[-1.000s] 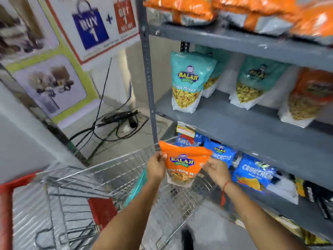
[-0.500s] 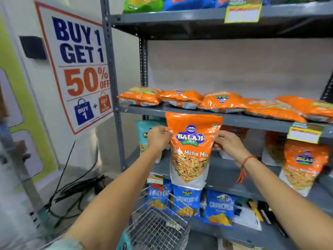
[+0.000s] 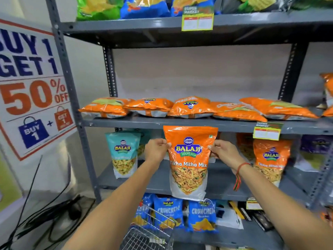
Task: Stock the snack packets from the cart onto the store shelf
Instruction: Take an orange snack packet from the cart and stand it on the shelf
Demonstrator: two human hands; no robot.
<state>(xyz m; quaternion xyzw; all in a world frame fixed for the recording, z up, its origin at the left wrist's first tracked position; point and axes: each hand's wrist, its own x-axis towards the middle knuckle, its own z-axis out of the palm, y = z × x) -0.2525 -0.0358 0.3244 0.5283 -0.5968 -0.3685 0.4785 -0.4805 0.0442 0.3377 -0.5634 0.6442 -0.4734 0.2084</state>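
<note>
Far left of frame: flat printed promo sign (image 3: 34, 87), "BUY 1 GET 1 50% OFF", black cables (image 3: 45, 213) loose on the floor below. Next right: grey perforated-steel shelf upright (image 3: 72, 105). Lower middle shelf, left end: teal glossy pouch (image 3: 123, 154) standing upright. Left hand (image 3: 156, 149) pinched shut on left edge of the orange snack packet (image 3: 189, 159), near its top. Packet at frame centre: glossy plastic stand-up pouch, flat and upright, clear window low down showing the mix, held up in front of the rack with its top edge at the lip of the middle shelf (image 3: 126, 122). Right hand (image 3: 222, 152) pinched shut on right edge, same height; red thread band (image 3: 240, 170) on that wrist. Above: puffy orange packets (image 3: 191, 107) lying flat in a row on that shelf. Bottom centre: wire cart corner (image 3: 149, 230), blue packets (image 3: 201, 216) behind. Right: upright orange pouch (image 3: 271, 159).
</note>
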